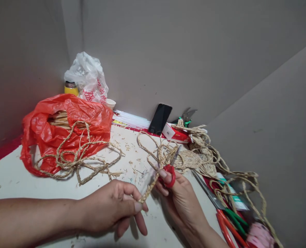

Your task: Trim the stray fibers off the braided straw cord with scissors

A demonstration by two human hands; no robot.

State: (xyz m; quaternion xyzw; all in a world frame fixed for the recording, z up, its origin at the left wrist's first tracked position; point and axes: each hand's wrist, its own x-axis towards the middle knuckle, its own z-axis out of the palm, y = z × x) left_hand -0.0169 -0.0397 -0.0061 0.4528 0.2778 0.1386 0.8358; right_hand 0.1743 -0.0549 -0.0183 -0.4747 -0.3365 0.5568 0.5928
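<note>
My left hand pinches the near end of a braided straw rope between thumb and fingers, low in the middle of the view. My right hand grips small red-handled scissors, its fingers through the handles. The blades point up and away, next to the rope just beyond my left hand. The rope runs on into loops on the white table.
A red plastic bag with straw and a tangle of braided rope lies left. Behind are a white bag, yellow jar, phone and pliers. Right: coiled straw mat, large red-handled shears, more rope.
</note>
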